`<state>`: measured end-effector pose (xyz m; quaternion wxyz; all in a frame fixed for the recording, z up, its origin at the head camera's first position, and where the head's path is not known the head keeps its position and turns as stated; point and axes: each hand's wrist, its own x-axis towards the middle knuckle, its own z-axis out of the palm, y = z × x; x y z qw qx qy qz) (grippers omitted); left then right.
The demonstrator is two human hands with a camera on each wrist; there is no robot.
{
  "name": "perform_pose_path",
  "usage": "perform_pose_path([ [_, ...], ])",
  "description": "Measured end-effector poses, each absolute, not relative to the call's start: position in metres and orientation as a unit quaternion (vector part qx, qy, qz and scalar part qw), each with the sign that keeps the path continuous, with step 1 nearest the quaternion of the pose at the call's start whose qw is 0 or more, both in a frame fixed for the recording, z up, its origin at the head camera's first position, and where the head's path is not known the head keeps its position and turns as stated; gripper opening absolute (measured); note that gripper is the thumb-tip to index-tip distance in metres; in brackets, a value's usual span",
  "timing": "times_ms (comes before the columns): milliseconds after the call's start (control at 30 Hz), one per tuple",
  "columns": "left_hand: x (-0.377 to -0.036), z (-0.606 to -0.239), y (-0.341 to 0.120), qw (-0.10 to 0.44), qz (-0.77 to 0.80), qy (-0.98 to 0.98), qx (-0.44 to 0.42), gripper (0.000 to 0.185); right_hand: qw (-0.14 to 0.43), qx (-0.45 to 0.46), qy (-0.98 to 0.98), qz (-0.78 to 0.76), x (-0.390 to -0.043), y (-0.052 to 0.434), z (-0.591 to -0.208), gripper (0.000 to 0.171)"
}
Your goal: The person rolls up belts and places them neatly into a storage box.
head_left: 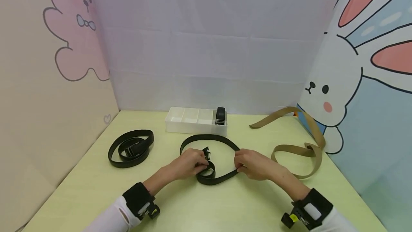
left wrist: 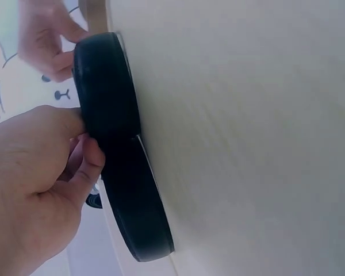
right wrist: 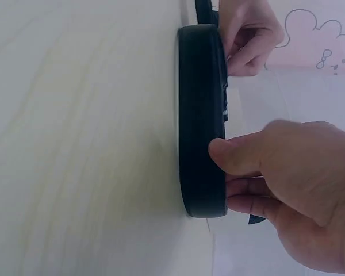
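Note:
A black belt (head_left: 212, 137) stands on its edge in a wide loop, with a small coil at its near left. My left hand (head_left: 188, 162) pinches the belt at that coil, next to the buckle (head_left: 207, 153). On the loop's right side, my right hand (head_left: 252, 164) grips the band between thumb and fingers. In the left wrist view, thumb and fingertips hold the upper edge of the belt (left wrist: 106, 80). The right wrist view has the thumb on the outer face of the belt (right wrist: 201, 115), the other fingers partly hidden behind it.
Loosely coiled at the left lies another black belt (head_left: 113, 153). A white divided box (head_left: 196, 128) stands at the back, a rolled black belt (head_left: 220, 114) in its right compartment. On the right, a tan belt (head_left: 310, 122) sprawls in loose curves near the side wall.

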<state>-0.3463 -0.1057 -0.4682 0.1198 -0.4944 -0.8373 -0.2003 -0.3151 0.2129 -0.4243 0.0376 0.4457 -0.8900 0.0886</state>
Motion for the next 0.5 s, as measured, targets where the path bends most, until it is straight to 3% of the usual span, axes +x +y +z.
perform_pose_path([
  [233,-0.344,-0.464,-0.100,0.123,-0.181,-0.843,-0.492,0.007,0.005,0.468,-0.869,0.160,-0.317,0.194,-0.422,0.012],
  [500,-0.342,-0.466,-0.096,0.130,-0.183,-0.838,-0.497,0.007,0.044,0.440,-0.875,0.197,-0.318,0.158,-0.433,0.002],
])
